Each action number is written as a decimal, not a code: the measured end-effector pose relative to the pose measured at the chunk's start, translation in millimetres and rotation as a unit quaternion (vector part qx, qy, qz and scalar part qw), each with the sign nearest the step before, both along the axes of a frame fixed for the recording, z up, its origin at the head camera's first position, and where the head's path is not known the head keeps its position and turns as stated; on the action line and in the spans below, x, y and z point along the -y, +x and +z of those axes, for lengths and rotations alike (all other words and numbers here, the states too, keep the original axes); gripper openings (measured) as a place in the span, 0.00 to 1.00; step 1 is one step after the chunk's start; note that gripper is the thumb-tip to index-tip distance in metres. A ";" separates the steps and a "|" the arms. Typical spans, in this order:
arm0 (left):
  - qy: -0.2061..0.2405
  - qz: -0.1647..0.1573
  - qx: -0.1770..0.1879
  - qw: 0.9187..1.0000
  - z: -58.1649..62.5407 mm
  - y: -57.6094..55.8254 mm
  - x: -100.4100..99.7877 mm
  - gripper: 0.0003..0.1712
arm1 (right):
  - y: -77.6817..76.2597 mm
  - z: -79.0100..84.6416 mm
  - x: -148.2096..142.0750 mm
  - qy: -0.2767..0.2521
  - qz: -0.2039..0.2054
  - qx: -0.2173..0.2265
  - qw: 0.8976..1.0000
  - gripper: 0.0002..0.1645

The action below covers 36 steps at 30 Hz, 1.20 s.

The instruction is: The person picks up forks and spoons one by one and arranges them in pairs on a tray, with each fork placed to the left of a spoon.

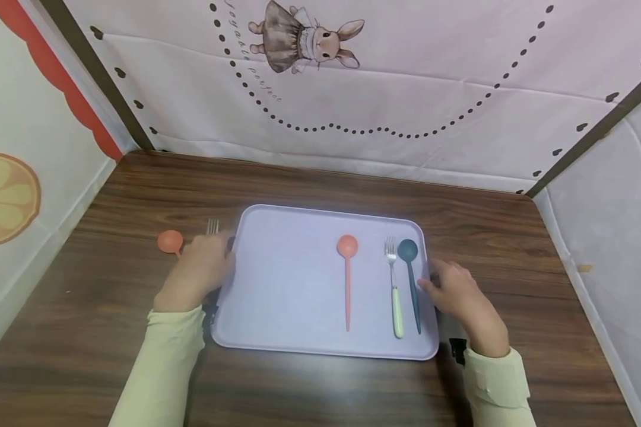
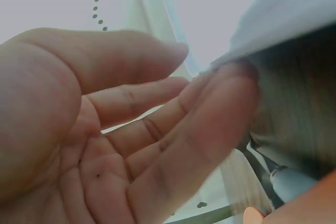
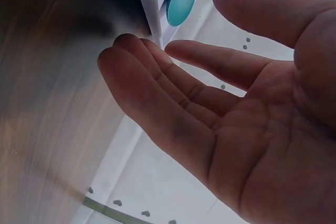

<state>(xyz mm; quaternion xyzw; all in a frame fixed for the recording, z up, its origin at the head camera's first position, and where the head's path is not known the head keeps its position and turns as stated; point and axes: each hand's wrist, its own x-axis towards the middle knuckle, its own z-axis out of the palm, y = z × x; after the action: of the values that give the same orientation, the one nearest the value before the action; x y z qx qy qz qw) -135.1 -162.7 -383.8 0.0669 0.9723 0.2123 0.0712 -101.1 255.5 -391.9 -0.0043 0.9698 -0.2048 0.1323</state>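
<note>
A pale lavender tray (image 1: pixel 283 284) lies on the wooden table. On its right half are a coral spoon (image 1: pixel 347 246), a fork with a light green handle (image 1: pixel 397 314) and a dark teal spoon (image 1: pixel 408 250). My left hand (image 1: pixel 197 270) is at the tray's left edge; in the left wrist view its fingertips (image 2: pixel 239 77) meet the rim while the thumb stays apart. By the right edge is my right hand (image 1: pixel 456 290), its fingers relaxed and its thumb near the rim. Whether the right fingertips touch the tray, I cannot tell.
Left of the tray lie an orange spoon (image 1: pixel 170 241) and a fork (image 1: pixel 212 226), both partly hidden by my left hand. A printed fabric wall (image 1: pixel 384 101) with a rabbit picture stands behind the table (image 1: pixel 320 385); more fabric walls close both sides.
</note>
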 end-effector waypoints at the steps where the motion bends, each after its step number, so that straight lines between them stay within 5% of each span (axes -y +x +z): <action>1: -0.001 0.002 -0.007 1.000 0.6 0.1 0.8 0.25 | -0.3 -0.4 1.2 -0.002 0.002 0.000 1.000 0.30; 23: 0.034 -0.006 -0.176 0.984 8.8 3.4 8.0 0.22 | 2.4 -2.1 8.3 0.010 0.010 0.005 1.000 0.32; 30: 0.021 -0.001 -0.136 0.990 15.4 4.5 11.8 0.25 | 2.4 -3.9 6.9 0.006 0.013 -0.002 1.000 0.30; 36: 0.000 -0.007 -0.161 0.987 14.4 4.5 15.1 0.24 | 2.5 -3.2 5.6 -0.001 0.008 0.009 1.000 0.29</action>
<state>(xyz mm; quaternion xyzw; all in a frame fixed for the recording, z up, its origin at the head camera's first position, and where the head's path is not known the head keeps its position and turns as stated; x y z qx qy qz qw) -130.6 -177.8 -369.4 0.1073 0.9706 0.1982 -0.0846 -98.7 249.9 -395.2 -0.0108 0.9684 -0.2044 0.1425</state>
